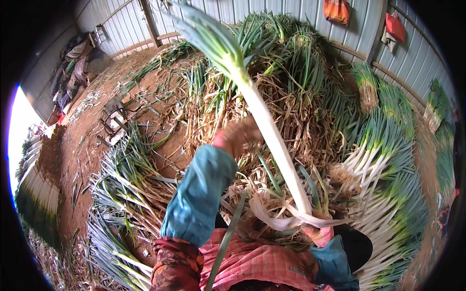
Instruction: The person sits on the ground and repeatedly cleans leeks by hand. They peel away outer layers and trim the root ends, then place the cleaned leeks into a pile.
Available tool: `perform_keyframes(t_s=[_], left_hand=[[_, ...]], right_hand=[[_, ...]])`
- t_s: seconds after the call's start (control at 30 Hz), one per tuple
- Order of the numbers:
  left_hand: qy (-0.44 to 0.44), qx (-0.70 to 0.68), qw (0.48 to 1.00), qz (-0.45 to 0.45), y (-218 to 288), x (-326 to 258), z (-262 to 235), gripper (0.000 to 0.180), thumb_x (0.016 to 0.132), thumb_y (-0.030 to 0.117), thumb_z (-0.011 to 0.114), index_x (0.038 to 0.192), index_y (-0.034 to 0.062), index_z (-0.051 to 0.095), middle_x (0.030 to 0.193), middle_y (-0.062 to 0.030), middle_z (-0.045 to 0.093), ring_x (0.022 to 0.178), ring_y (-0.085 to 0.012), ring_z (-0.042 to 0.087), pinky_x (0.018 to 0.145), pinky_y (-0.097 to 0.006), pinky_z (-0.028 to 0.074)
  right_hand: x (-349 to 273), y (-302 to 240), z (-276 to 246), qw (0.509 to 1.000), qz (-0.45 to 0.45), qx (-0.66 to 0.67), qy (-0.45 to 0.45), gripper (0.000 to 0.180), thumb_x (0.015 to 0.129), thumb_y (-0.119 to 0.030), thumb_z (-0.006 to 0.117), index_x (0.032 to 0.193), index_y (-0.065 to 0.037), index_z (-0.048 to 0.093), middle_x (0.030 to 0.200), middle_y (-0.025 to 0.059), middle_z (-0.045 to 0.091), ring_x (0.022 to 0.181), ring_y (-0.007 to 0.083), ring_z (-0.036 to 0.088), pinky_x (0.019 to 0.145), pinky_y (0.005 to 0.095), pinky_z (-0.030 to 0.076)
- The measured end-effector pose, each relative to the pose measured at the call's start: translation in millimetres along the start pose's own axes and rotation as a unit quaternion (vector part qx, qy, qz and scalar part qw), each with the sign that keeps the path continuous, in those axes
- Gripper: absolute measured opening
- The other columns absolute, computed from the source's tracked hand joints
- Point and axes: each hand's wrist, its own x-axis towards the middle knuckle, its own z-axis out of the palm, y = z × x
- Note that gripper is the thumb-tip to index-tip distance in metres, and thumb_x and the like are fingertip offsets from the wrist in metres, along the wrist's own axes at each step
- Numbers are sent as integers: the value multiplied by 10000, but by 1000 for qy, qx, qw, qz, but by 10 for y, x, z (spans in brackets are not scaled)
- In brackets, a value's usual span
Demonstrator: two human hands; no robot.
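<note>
A long green onion with a thick white stalk slants up across the middle, its green leaves toward the far wall. My right hand, in a pinkish covering, is closed around its root end. Pale loose skins hang from the stalk just by that hand. My left hand is beside the middle of the stalk, smeared by motion, so its fingers cannot be made out. Teal sleeve covers are on both forearms. A single green leaf lies across my pink checked apron.
Untrimmed green onions with dry leaves are heaped ahead against a metal wall. Cleaned onions lie in rows to my right; more onions lie left. A small metal-framed stool stands on the dirt floor.
</note>
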Motion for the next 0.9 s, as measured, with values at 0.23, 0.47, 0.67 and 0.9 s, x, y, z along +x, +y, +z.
perform_keyframes(t_s=[0.23, 0.47, 0.67, 0.9], left_hand=[[181, -146, 968, 98, 177, 49, -247, 525, 766, 488, 433, 1046, 45, 392, 939, -178, 540, 745, -293, 566, 625, -447, 477], [44, -158, 964, 212, 15, -91, -278, 631, 710, 539, 480, 1088, 45, 370, 969, -208, 519, 771, -299, 558, 640, -448, 471], [-53, -165, 956, 236, -157, -270, -14, 644, 706, 524, 498, 1112, 41, 371, 976, -199, 515, 773, -309, 551, 647, -441, 467], [-93, -115, 981, 123, -370, -210, 149, 859, 557, 603, 587, 1120, -5, 362, 1051, -209, 472, 884, -339, 506, 725, -448, 448]], right_hand=[[-15, -219, 149, 957, -1, -276, 89, 268, 612, -226, 671, 587, -56, 466, 565, 106, 504, 517, 233, 509, 481, 317, 385], [49, 197, 209, 972, 92, -208, 63, 230, 679, -193, 603, 660, -37, 435, 633, 85, 460, 581, 167, 460, 524, 297, 412], [627, 389, 77, 887, 217, 394, 107, 269, 795, -246, 450, 820, 19, 489, 827, 179, 501, 676, 259, 549, 589, 366, 502], [1389, -389, 499, 985, -122, -95, -82, 324, 742, -247, 534, 932, 9, 474, 844, 149, 529, 717, 268, 536, 664, 364, 434]])
